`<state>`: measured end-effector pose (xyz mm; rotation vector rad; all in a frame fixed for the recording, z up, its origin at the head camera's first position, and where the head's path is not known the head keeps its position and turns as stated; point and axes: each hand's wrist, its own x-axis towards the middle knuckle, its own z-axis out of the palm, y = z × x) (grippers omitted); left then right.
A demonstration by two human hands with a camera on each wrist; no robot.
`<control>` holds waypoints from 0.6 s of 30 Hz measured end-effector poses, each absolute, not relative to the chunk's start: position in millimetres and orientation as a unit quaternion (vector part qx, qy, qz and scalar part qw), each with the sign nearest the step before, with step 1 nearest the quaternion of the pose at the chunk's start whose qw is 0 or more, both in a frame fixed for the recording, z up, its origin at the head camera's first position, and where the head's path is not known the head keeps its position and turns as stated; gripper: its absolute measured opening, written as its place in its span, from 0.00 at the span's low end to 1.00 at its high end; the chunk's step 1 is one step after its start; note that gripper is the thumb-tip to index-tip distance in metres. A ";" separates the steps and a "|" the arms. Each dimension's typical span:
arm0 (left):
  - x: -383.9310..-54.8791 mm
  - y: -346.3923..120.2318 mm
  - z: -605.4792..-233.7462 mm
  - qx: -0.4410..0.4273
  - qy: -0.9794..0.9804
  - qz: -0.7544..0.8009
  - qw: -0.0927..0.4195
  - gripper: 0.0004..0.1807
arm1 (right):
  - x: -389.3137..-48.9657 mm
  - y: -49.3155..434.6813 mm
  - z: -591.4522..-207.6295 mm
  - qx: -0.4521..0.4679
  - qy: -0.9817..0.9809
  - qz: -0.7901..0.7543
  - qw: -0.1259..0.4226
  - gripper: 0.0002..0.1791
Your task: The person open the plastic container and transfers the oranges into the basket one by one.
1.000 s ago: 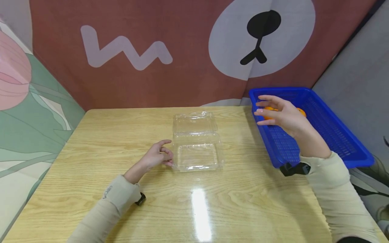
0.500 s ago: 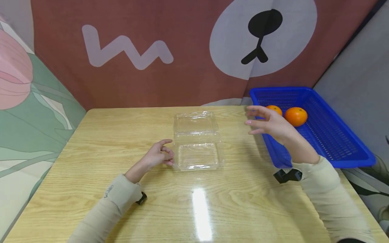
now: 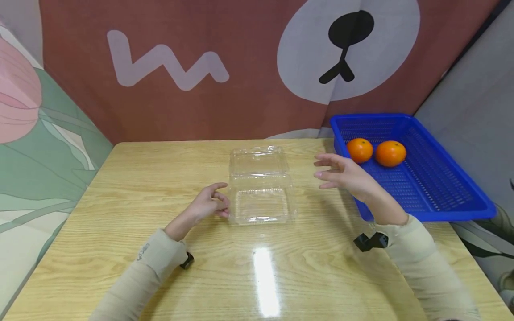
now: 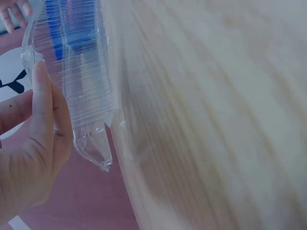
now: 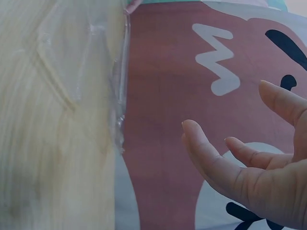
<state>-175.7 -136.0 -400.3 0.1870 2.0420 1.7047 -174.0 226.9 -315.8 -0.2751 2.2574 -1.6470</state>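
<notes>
A clear plastic clamshell container (image 3: 261, 205) lies on the table with its lid (image 3: 259, 161) folded back. My left hand (image 3: 206, 204) is at its left side; in the left wrist view its fingertips pinch the container's rim, though the far side of the grip is partly hidden. My right hand (image 3: 347, 178) hovers between the container and a blue plastic basket (image 3: 445, 178), fingers spread and holding nothing. Two oranges, a left orange (image 3: 359, 150) and a right orange (image 3: 391, 153), sit side by side in the basket's far left part.
The wood-grain table (image 3: 160, 165) ends at a brown cloth backdrop (image 3: 249, 116) with a printed cartoon face. The basket's raised rim stands at the table's right side. Light reflects off the table in front of the container.
My right hand has moved left and toward me, from above the basket to beside its left rim, uncovering both oranges. My left hand and the container have stayed put.
</notes>
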 end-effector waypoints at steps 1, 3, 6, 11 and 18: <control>-175.8 -136.1 -399.6 0.069 0.745 0.621 0.235 0.34 | -173.4 226.4 -318.5 -0.097 0.791 -0.581 0.168 0.33; -176.3 -136.3 -398.4 0.072 0.743 0.622 0.235 0.34 | -172.4 225.2 -323.3 -0.099 0.788 -0.583 0.169 0.33; -177.8 -136.0 -397.1 0.071 0.738 0.626 0.240 0.34 | -170.7 223.4 -329.5 -0.103 0.782 -0.591 0.170 0.32; -181.0 -137.2 -395.4 0.056 0.724 0.641 0.250 0.33 | -168.2 221.7 -337.5 -0.108 0.781 -0.591 0.173 0.32; -184.7 -140.0 -392.1 0.025 0.687 0.680 0.255 0.35 | -166.2 222.0 -346.0 -0.101 0.780 -0.589 0.184 0.33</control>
